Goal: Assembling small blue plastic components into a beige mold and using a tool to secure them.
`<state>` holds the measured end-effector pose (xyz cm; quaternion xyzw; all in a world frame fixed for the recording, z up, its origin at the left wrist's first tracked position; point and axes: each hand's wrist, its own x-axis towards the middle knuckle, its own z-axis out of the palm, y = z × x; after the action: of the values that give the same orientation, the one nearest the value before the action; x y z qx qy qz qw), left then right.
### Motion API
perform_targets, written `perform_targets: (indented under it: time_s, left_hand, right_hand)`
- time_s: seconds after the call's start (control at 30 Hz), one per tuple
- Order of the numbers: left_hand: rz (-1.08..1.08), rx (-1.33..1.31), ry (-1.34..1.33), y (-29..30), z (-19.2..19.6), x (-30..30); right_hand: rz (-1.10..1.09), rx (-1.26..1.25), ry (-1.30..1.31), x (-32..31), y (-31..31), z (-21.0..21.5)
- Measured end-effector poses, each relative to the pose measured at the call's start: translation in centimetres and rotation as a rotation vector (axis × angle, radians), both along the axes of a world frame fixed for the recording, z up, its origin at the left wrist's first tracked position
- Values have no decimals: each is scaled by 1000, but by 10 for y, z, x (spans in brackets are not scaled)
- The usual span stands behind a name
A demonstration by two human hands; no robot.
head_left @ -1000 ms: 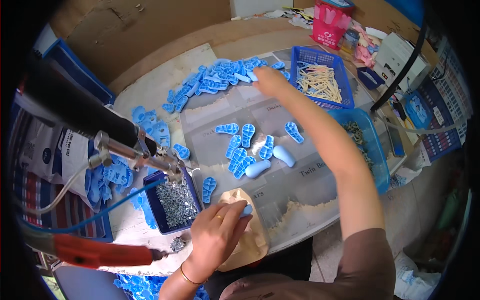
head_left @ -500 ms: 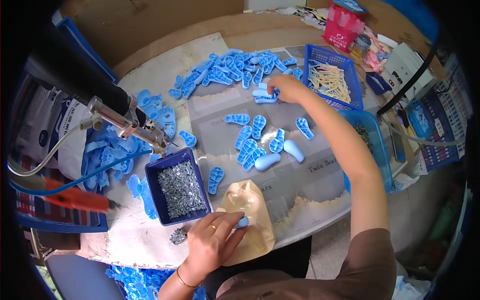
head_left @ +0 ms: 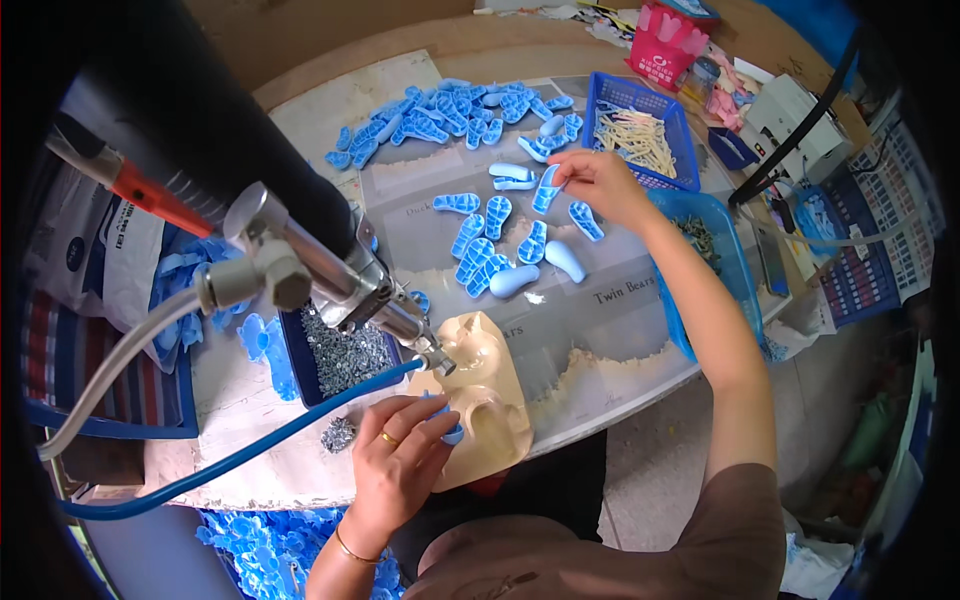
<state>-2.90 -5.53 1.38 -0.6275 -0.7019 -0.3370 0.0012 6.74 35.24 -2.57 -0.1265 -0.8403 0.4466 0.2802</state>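
Note:
My left hand [head_left: 398,455] is closed on a small blue plastic piece [head_left: 453,434], at the near left part of a beige moulded fixture [head_left: 508,420]. Fingers hide most of that piece. Farther off, my right hand [head_left: 605,185] pinches a blue ribbed plastic part [head_left: 546,190] at the table. A pair of similar parts [head_left: 514,177] lies just left of it. Several loose ribbed and smooth blue parts [head_left: 515,281] are spread between my hands. The metal end of an air-driven tool [head_left: 400,322] hangs over the fixture's left edge.
A dark blue bin of small metal screws [head_left: 345,355] stands left of the fixture, partly behind the tool and its blue hose [head_left: 270,450]. Blue parts [head_left: 440,112] are heaped at the back. A basket of pale strips [head_left: 640,145] and a blue tub [head_left: 735,290] stand right.
The tool has swung right, from beside the screw bin to over the fixture. My right hand has drawn one blue part away from the group. The whole view has shifted slightly.

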Motion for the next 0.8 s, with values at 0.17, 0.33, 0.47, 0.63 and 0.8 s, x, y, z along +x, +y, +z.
perform_targets:
  time_s: [0.17,0.33,0.47,0.63,0.8]
  left_hand:
    - [30,-44,7,-19,-12,1]
    - [69,-131,110,-54,-32,-4]
    - [10,-181,142,-59,-33,-2]
    - [30,-132,129,-69,-53,10]
    - [178,-33,132,-88,-57,-4]
  right_hand:
    - [-21,-207,-331,27,-62,29]
    - [374,-463,-324,39,-169,34]
    - [445,-9,-495,32,-216,27]
    - [462,437,-239,31,-224,1]
    - [379,338,-294,34,-230,17]
